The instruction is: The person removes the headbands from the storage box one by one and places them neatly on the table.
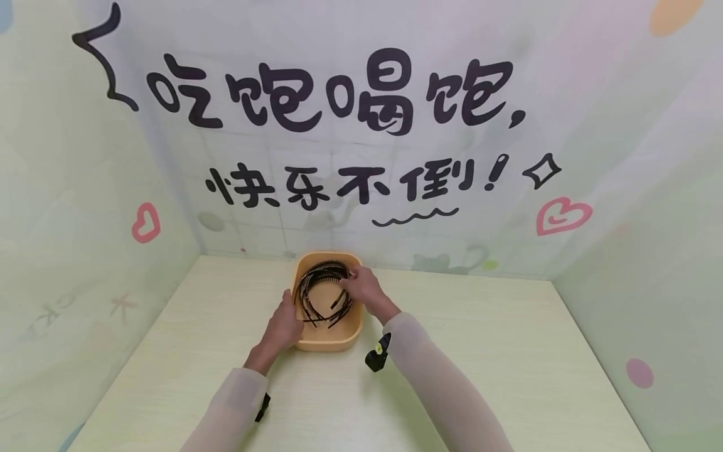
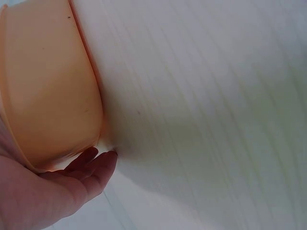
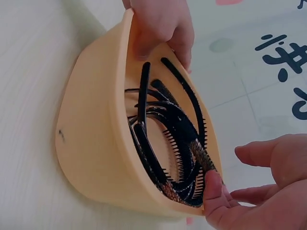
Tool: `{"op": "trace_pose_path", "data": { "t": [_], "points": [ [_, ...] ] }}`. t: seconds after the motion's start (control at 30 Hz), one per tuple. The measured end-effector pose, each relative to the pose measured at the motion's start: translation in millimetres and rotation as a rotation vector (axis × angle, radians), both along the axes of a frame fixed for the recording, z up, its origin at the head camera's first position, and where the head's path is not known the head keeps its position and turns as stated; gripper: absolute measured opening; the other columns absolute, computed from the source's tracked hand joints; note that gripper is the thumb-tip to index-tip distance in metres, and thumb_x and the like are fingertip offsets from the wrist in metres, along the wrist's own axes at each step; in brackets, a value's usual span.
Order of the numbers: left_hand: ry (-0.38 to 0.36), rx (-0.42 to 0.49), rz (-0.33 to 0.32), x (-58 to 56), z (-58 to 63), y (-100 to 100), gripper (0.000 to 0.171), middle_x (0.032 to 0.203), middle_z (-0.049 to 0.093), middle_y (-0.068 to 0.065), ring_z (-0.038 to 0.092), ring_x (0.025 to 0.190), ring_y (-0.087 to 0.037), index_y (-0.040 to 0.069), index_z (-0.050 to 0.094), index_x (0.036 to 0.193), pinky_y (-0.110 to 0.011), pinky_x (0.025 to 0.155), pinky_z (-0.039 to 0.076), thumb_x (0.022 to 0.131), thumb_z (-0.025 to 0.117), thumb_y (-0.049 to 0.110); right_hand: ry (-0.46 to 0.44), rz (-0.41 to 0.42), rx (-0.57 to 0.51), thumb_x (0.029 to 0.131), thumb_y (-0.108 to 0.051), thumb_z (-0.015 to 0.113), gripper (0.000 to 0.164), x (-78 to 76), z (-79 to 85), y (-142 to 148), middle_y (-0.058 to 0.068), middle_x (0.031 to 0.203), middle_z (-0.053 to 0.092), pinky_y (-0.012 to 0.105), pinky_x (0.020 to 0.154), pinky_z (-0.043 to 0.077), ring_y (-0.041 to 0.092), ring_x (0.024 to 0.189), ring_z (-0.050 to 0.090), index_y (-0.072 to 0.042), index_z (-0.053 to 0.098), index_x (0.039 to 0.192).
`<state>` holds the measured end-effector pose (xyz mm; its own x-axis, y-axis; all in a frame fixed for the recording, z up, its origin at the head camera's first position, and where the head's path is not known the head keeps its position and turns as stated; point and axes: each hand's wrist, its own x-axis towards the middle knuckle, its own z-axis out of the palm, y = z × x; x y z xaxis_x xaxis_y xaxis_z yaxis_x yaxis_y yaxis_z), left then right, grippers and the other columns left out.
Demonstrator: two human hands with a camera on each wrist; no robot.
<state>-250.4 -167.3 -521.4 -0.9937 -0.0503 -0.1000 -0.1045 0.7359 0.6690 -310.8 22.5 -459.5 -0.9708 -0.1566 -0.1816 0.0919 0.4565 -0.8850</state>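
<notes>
A pale orange plastic storage bin [image 1: 324, 346] stands on the table against the back wall. Several black toothed headbands [image 3: 182, 129] lie curled together inside it, some with a glittery brown section. My left hand [image 1: 284, 323] grips the bin's left wall, thumb over the rim inside and fingers outside. In the left wrist view those fingers [image 2: 98, 175] bend beneath the bin's outer side. At the opposite side, my right hand [image 1: 366, 292] reaches over the rim. Its fingertips [image 3: 214, 189] touch the headbands near the rim, while the thumb stands apart from them.
The light wood-grain table [image 1: 474, 351] extends to both sides of the bin and in front of it. A printed cloth wall [image 1: 361, 238] with black lettering rises right behind, and side walls enclose the table left and right.
</notes>
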Motion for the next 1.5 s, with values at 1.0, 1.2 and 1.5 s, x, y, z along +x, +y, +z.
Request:
{"op": "trace_pose_path", "data": {
  "t": [1.0,1.2,1.5],
  "points": [
    [-0.004,0.011,0.0,0.3,4.0,2.6,0.077,0.141,0.041,-0.04,0.059,0.107,-0.045,-0.011,0.003,0.153,-0.044,0.071,0.051,0.09,0.047,-0.004,0.118,-0.109,0.128,0.086,0.003,0.061,0.036,-3.4,-7.6,1.0,0.015,0.092,0.065,0.029,0.056,0.057,0.024,0.063,0.071,-0.003,0.054,0.121],
    [-0.016,0.014,-0.001,0.9,4.1,0.7,0.078,0.146,0.037,-0.039,0.052,0.123,-0.047,-0.01,0.002,0.153,-0.05,0.086,0.049,0.089,0.046,-0.006,0.16,-0.14,0.027,0.09,0.0,0.063,0.032,-4.9,-7.7,2.9,0.016,0.092,0.067,0.027,0.054,0.056,0.027,0.064,0.072,-0.002,0.054,0.121],
    [-0.019,0.016,0.007,0.2,1.8,-0.8,0.079,0.145,0.038,-0.039,0.051,0.123,-0.047,-0.008,0.003,0.154,-0.054,0.091,0.047,0.088,0.047,-0.004,0.176,-0.229,-0.137,0.091,0.001,0.063,0.034,-9.8,-10.7,-0.2,0.019,0.097,0.069,0.04,0.066,0.059,0.015,0.057,0.067,-0.003,0.053,0.123]
  ]
}}
